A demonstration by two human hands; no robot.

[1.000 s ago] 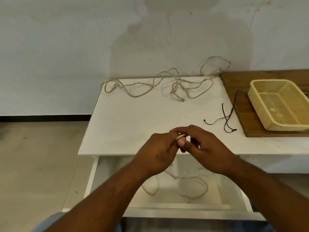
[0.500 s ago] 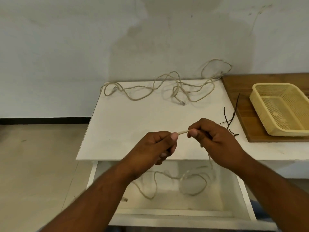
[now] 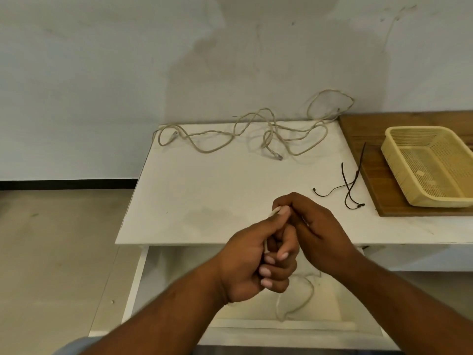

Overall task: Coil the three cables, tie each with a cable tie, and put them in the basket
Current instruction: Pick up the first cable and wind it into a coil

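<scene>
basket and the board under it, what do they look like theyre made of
Basket: looks like moulded plastic, pale yellow, with fine mesh perforations in walls and floor and a smooth solid rim. Board: looks like wood or a wood-look laminate, brown, matte, with faint grain streaks.

My hands are close together over the front edge of the white table [image 3: 204,190], and the big middle part of the table in front of them is bare, so I can reach across there. At the back, loose cables [image 3: 256,129] lie in loops from the left corner to the right corner, and they block the way along the wall. To my right, thin black cable ties [image 3: 349,185] lie near the wooden board [image 3: 371,160]. The yellow basket [image 3: 394,160] sits on that board with its top open. Below my hands an open drawer [image 3: 135,278] sticks out, with a cable loop [image 3: 311,294] hanging into it.
</scene>
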